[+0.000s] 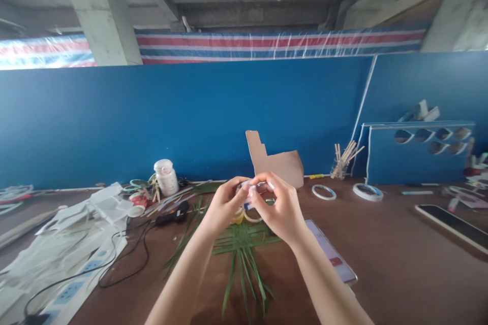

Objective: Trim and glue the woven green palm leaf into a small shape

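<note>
My left hand (226,203) and my right hand (272,205) meet above the table, their fingertips pinching a small white strip (249,190) from both sides. The fingers hide most of it, so its exact form is uncertain. Just below the hands lie pale yellow tape rolls (239,216). Under my wrists, a woven green palm leaf (242,244) rests on the brown table (381,244), its loose blades trailing toward me. A cardboard cutout (278,162) stands behind my hands.
Left of my hands are a white jar (166,177), a black tool (172,213), black cables, a power strip (68,292) and white plastic sheets (84,228). To the right lie a tablet (331,251), tape rolls (368,192) and a dark-screened device (453,226). A blue wall (183,122) stands behind.
</note>
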The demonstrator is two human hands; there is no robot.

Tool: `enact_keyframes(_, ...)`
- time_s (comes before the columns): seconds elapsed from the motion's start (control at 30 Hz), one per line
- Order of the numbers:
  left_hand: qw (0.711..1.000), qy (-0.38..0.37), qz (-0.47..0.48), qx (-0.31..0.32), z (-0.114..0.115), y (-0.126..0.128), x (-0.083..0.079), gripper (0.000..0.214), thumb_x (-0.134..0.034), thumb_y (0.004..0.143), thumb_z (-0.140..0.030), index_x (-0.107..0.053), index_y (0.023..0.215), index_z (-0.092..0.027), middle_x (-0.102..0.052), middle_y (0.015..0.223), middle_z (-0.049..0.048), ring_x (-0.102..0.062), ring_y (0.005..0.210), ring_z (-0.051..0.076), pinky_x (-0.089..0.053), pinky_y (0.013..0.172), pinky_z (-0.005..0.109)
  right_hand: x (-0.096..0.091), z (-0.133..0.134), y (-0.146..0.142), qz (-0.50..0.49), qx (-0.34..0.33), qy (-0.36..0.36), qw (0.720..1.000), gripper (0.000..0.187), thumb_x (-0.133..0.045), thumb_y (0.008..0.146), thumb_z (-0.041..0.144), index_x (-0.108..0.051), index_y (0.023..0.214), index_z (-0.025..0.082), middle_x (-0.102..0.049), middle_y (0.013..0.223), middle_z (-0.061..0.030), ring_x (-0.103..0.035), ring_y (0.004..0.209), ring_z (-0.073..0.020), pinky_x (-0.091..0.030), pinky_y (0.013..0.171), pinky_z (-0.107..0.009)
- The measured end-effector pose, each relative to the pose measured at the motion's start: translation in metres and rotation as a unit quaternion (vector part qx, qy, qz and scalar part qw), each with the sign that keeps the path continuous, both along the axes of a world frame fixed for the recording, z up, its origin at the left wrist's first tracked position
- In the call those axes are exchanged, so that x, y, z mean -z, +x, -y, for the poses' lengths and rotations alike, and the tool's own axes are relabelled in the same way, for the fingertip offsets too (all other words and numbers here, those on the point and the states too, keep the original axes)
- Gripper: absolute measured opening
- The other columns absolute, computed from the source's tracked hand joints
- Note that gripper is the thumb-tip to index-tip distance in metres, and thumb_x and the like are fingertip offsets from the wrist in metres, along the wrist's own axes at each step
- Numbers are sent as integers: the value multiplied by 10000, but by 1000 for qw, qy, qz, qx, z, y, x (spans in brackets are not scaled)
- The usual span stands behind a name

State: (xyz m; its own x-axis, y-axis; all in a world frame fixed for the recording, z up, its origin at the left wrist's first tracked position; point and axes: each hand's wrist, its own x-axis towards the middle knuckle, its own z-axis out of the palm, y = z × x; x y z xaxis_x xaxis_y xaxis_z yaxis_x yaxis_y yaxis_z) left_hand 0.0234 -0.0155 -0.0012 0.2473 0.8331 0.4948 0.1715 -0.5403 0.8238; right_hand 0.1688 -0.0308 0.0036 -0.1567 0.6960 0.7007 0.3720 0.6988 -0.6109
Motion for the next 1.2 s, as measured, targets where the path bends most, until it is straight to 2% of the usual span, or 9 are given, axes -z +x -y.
enact_keyframes(0.17, 996, -44, 32, 69, 4, 1, -5, 401, -561, 819, -402, -596, 1102, -120, -666, 955, 104, -620, 850, 199, -483, 735, 268, 0, -1, 1, -20, -38, -34, 999, 90, -484, 840, 217, -547, 902, 201, -658, 857, -29, -638, 751, -140, -502, 656, -244)
enact_keyframes(0.37, 998, -33, 12, 46, 3, 1, -2, 393, -559, 826, -376, -579, 1117, -113, -665, 938, 90, -610, 833, 190, -470, 705, 250, 4, -5, 0, -23, -24, -21, 999, 112, -513, 799, 185, -555, 898, 212, -660, 840, -10, -642, 736, -132, -496, 645, -231)
enact_keyframes(0.43, 1000, -16, 6, 25, 1, -1, -1, 375, -552, 830, -383, -588, 1091, -116, -666, 925, 81, -607, 827, 185, -465, 706, 246, 3, -5, 2, -26, 3, -3, 1000, 95, -527, 794, 195, -560, 882, 216, -655, 792, 4, -630, 671, -117, -479, 599, -212)
enact_keyframes(0.53, 1000, 1, 8, 3, -2, -3, -1, 357, -546, 834, -389, -596, 1063, -120, -665, 954, 86, -605, 856, 194, -461, 729, 256, 0, -5, 10, -20, 89, 43, 995, 62, -549, 788, 219, -575, 844, 220, -628, 701, 22, -583, 576, -105, -436, 545, -209)
enact_keyframes(0.6, 1000, -3, 20, 4, -3, -4, -1, 359, -547, 834, -391, -591, 1067, -121, -665, 974, 95, -608, 870, 199, -463, 738, 262, -3, -7, 16, -3, 140, 72, 988, 42, -562, 779, 229, -583, 816, 221, -629, 722, 18, -583, 622, -119, -427, 583, -227)
enact_keyframes(0.67, 999, -10, 39, 10, -3, -3, -1, 364, -553, 831, -392, -583, 1073, -121, -666, 985, 100, -613, 876, 202, -469, 741, 264, -4, -10, 22, 22, 157, 82, 984, 41, -572, 769, 227, -585, 808, 223, -643, 783, 10, -593, 718, -142, -427, 651, -246)
enact_keyframes(0.8, 998, -20, 64, 17, -2, -1, -2, 369, -565, 824, -390, -574, 1074, -118, -665, 993, 109, -618, 877, 204, -477, 733, 262, -4, -18, 27, 65, 125, 64, 988, 57, -580, 758, 194, -584, 804, 228, -651, 819, 22, -592, 770, -143, -422, 715, -251)
enact_keyframes(0.93, 997, -26, 67, 19, -1, 1, -2, 362, -561, 831, -375, -567, 1078, -112, -659, 1006, 113, -613, 890, 200, -475, 747, 257, -3, -21, 28, 60, 102, 54, 991, 75, -565, 764, 149, -577, 776, 223, -647, 776, 33, -599, 738, -124, -427, 694, -227)
enact_keyframes(1.2, 1000, 7, 6, 2, 2, -1, -1, 327, -513, 862, -365, -579, 1093, -144, -659, 1040, 82, -605, 926, 193, -462, 784, 252, -4, -18, 32, 51, 81, 33, 995, 63, -580, 773, 171, -582, 800, 228, -661, 760, 40, -618, 697, -108, -448, 636, -200)
